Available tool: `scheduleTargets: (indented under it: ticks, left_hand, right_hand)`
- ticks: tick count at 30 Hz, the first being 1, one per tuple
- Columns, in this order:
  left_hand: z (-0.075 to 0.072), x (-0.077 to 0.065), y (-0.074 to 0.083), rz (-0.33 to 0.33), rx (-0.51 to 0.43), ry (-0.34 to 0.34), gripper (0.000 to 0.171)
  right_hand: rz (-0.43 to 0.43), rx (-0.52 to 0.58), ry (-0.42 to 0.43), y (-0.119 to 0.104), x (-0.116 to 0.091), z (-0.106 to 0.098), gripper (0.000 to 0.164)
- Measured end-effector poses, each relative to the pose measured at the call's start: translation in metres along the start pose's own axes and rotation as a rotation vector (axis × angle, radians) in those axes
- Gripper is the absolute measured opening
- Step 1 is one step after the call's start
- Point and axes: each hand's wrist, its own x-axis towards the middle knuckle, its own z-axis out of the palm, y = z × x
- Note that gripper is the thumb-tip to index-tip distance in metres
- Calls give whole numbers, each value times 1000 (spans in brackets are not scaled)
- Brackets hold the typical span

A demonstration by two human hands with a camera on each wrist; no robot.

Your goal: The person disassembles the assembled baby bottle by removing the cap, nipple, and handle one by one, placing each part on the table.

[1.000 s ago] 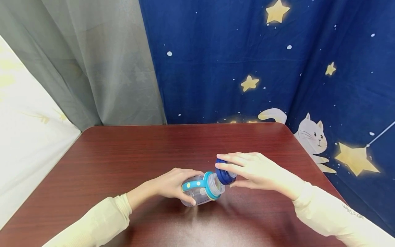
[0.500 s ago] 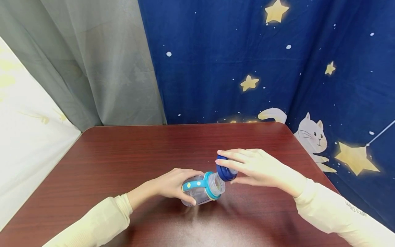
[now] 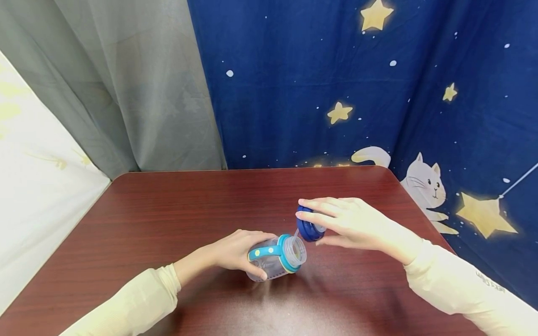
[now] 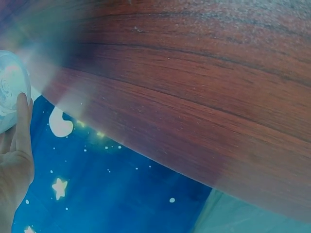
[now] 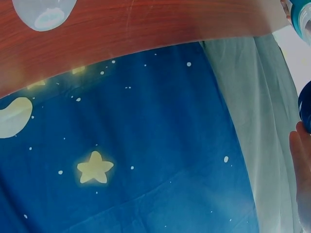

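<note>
A clear sippy bottle [image 3: 273, 266] with a teal collar and a teal handle lies tilted over the table, its open threaded mouth facing right. My left hand [image 3: 237, 249] grips its body, thumb on the near side. The bottle's base [image 4: 10, 87] shows beside the fingers in the left wrist view. My right hand [image 3: 349, 221] holds a dark blue lid [image 3: 308, 226] by its edge, up and to the right of the mouth. A pale straw [image 3: 296, 232] reaches from the lid down to the mouth. In the right wrist view the lid [image 5: 305, 107] shows only at the edge.
The reddish-brown wooden table [image 3: 189, 200] spreads around both hands. Behind it hang a grey curtain [image 3: 159, 93] and a blue curtain [image 3: 286, 93] with stars and a white cat. A pale translucent rounded shape [image 5: 46, 12] shows at the top of the right wrist view.
My right hand has moved the lid up and slightly right, away from the bottle's mouth, baring more of the straw. The left hand and bottle have stayed in place.
</note>
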Motion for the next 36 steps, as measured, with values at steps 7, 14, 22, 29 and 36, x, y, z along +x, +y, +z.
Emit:
scheduleTargets:
  ticks: [7,14,22,29,36]
  left_hand:
    - [1,0,-1,10,6,-1,75]
    - [1,0,0,2,0,-6,75]
    - [2,0,0,-5,-12,-6,75]
    - [3,0,0,0,-9,-7,75]
    - [3,1,-1,10,-3,0,75]
  right_hand:
    - [6,0,9,2,0,-7,65]
    - [10,-10,7,4,0,-13,58]
    - [8,-38,36,5,1,-17,62]
    - [4,-48,57,7,2,-21,54]
    - [0,-65,68,8,3,-26,53]
